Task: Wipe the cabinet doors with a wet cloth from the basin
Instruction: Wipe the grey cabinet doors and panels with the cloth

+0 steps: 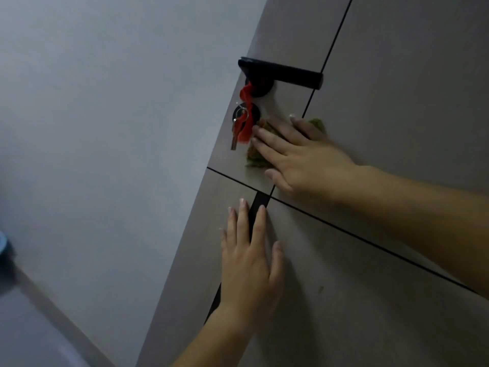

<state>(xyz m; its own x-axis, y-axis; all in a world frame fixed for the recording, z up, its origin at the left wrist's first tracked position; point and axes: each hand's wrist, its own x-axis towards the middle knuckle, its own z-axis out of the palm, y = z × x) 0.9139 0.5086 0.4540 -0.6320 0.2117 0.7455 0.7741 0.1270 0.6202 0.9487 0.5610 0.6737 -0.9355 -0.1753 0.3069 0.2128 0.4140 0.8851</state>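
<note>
A grey-brown door with dark grooves fills the right of the view. My right hand lies flat on it, pressing a green cloth against the panel just below the lock. The cloth shows at the fingertips and again past the index finger. My left hand rests flat and empty on the lower panel, fingers spread across a dark vertical strip.
A black lever handle sticks out above my right hand. Keys on a red ribbon hang from the lock beside the cloth. A pale wall is at left, with a blue object at the left edge.
</note>
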